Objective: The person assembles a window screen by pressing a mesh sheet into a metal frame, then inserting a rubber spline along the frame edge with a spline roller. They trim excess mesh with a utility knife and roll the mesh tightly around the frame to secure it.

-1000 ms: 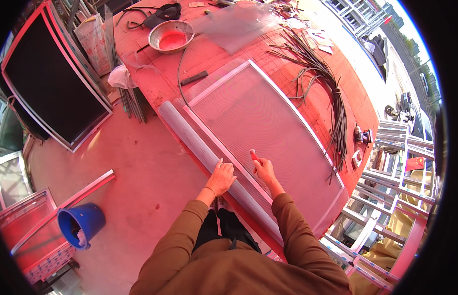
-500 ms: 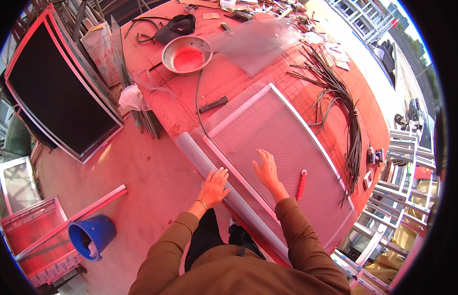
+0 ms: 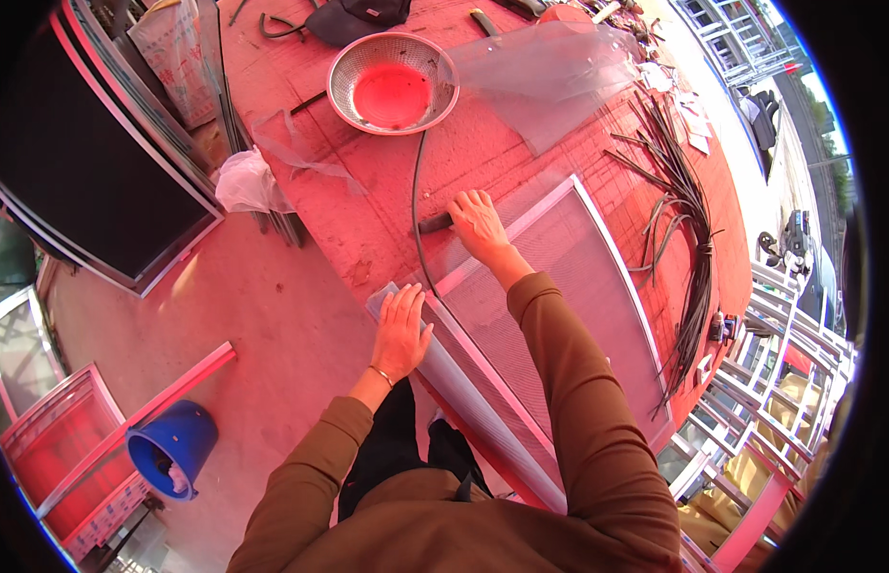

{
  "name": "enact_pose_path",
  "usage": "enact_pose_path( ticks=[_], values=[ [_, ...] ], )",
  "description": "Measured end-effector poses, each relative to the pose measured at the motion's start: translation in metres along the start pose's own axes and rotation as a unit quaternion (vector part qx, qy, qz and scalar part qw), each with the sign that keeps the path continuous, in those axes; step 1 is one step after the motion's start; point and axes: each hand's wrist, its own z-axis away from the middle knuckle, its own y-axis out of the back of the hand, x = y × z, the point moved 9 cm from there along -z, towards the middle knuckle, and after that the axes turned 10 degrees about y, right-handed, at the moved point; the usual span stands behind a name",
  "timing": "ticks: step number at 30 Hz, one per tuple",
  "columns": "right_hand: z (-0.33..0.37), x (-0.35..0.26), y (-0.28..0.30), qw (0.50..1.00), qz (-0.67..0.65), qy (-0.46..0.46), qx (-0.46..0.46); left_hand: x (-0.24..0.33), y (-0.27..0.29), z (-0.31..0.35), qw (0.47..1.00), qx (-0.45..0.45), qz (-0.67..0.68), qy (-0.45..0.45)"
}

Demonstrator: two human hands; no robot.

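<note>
A window screen frame (image 3: 612,244) with grey mesh over it lies on the red-lit table. My left hand (image 3: 401,332) rests with its fingers extended on the rolled mesh (image 3: 454,382) along the near edge. Beyond the frame's far left corner, my right hand (image 3: 478,227) has its fingers curled over one end of a short dark bar-shaped tool (image 3: 433,223). Its exact kind is unclear. From the perforated metal bowl (image 3: 443,81), a thin black cord (image 3: 418,205) runs down to the frame. My right forearm covers part of the mesh.
A bundle of black strips (image 3: 698,258) lies right of the frame. Clear plastic sheeting (image 3: 550,81) and a black cap (image 3: 354,19) are farther back. On the floor at left stands a blue bucket (image 3: 182,439), near a dark screen panel (image 3: 91,153). Metal frames (image 3: 750,411) stack at right.
My right hand has moved forward and left from above the mesh to the dark tool. The left hand has shifted up along the roll. The view has tilted, and the red-handled roller is now behind my arm.
</note>
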Motion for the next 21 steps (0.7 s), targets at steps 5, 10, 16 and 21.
enact_pose_path(
  ticks=[5,10,16,21],
  values=[
    [0.031,0.021,0.025,0.998,-0.035,-0.041,0.013,-0.019,0.006,-0.032,0.997,0.033,-0.031,0.065],
    [0.12,0.048,0.049,0.828,-0.415,-0.351,0.135,-0.033,0.003,-0.048,0.994,0.036,-0.037,0.096],
    [0.145,-0.023,0.082,0.512,-0.76,-0.334,0.221,-0.031,0.003,-0.044,0.993,0.055,-0.07,0.078],
    [0.153,-0.073,0.112,0.493,-0.792,-0.284,0.222,-0.031,0.002,-0.044,0.993,0.059,-0.078,0.067]
  ],
)
